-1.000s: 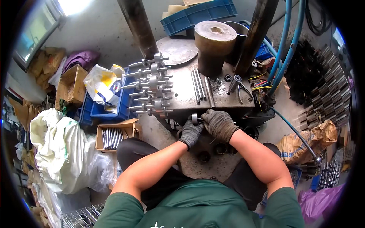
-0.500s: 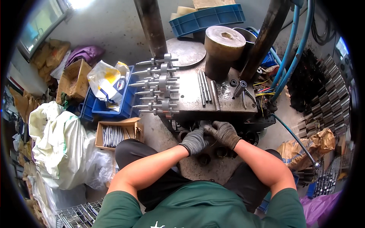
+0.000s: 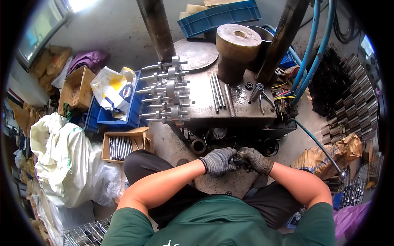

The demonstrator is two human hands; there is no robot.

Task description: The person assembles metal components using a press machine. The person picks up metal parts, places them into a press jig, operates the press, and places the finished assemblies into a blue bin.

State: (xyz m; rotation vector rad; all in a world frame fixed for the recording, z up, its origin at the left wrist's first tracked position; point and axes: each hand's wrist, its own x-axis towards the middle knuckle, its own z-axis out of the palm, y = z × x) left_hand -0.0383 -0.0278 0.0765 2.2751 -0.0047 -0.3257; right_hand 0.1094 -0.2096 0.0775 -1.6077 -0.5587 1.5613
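Observation:
In grey knit gloves, both my hands meet just in front of the low metal press table [image 3: 205,110]. My left hand [image 3: 219,160] is closed, its fingertips touching a small dark, rounded part [image 3: 241,162] between the hands. Curled round the other side of that part is my right hand [image 3: 256,160], its glove darkly stained. What kind of part it is cannot be made out. A thin dark tip sticks up beside the left fingers. On the table lie steel rods [image 3: 216,93], a thicker pin [image 3: 229,100], pliers [image 3: 267,103] and bearings [image 3: 249,86].
Shafts with metal discs [image 3: 170,92] line the table's left edge. A heavy cylinder [image 3: 237,53] stands behind, between steel posts [image 3: 158,33]. To the left are a blue crate [image 3: 133,117], a carton of pins [image 3: 125,145] and a white sack [image 3: 57,160]. A hose [image 3: 318,143] crosses at right.
Both hands have drawn back toward me from under the table's front edge and lie lower. A dark part now shows between them. The view has shifted slightly.

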